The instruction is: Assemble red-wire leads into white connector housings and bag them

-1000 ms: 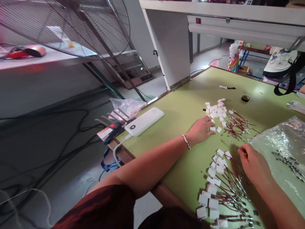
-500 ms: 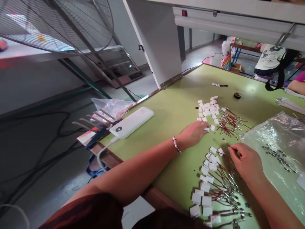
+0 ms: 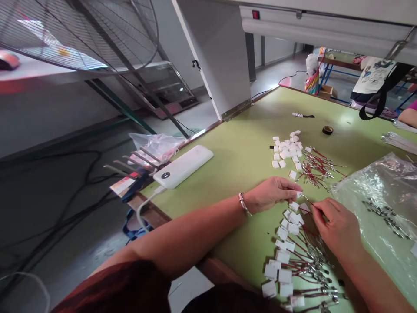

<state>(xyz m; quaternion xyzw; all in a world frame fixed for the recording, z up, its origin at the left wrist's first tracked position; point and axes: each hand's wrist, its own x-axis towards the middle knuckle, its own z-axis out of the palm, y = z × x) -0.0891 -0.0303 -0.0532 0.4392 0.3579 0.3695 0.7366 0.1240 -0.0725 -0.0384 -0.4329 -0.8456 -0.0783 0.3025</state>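
Note:
Between the thumb and fingers of my left hand (image 3: 275,193) is a small white connector housing (image 3: 299,195). My right hand (image 3: 337,224) pinches a short red wire (image 3: 309,201), whose metal terminal end points at the housing; whether it sits inside I cannot tell. Below both hands lies a row of white housings with red wires (image 3: 286,248) attached, their metal terminals toward the right. Beyond my hands are a pile of loose white housings (image 3: 288,150) and a heap of loose red wires with metal terminals (image 3: 316,169).
A clear plastic bag (image 3: 384,191) with metal terminals lies at the right. A white power bank (image 3: 184,167) with a cable rests near the left edge. Black tape (image 3: 327,130) lies farther back. A fan (image 3: 97,34) stands at the left; people sit at the far right.
My left hand has picked a white connector housing from beside the pile and brought it toward me, to the wire's end. My right hand has stayed nearly in place with the red wire.

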